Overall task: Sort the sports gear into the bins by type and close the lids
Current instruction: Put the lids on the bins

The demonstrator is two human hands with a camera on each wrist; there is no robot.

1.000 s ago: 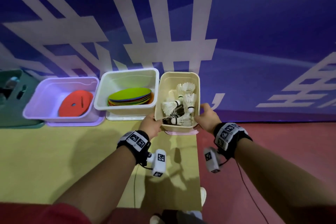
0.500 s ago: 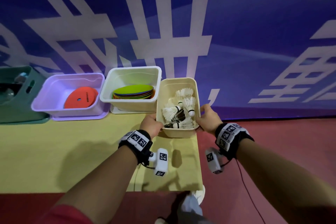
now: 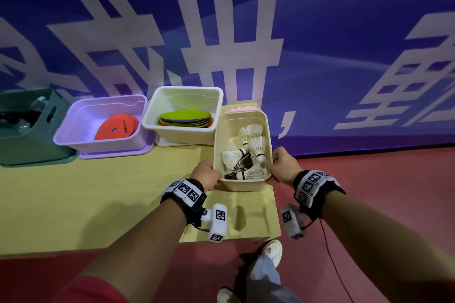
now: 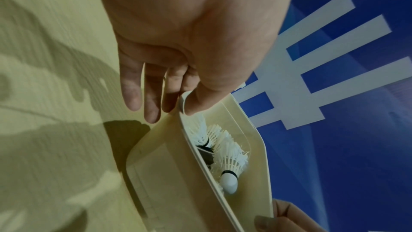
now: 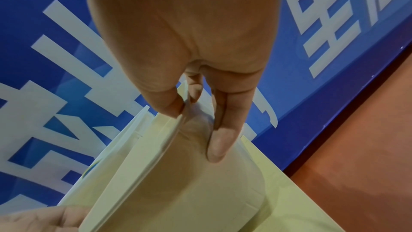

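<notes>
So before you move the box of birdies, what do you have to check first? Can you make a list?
1. Left hand grips the beige bin: ok, thumb over the rim.
2. Right hand grips the other side: ok.
3. Shuttlecocks all inside: ok.
4. Bin level: not ok, its near end looks lifted off the table.
5. Pink lid reachable: ok, it peeks out behind the bin.
6. White bin out of the way: cannot tell, it sits very close.

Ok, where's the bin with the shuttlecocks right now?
In the head view the cream shuttlecock bin sits at the table's right end, gripped between the left hand and right hand, just right of the white bin of discs.
</notes>
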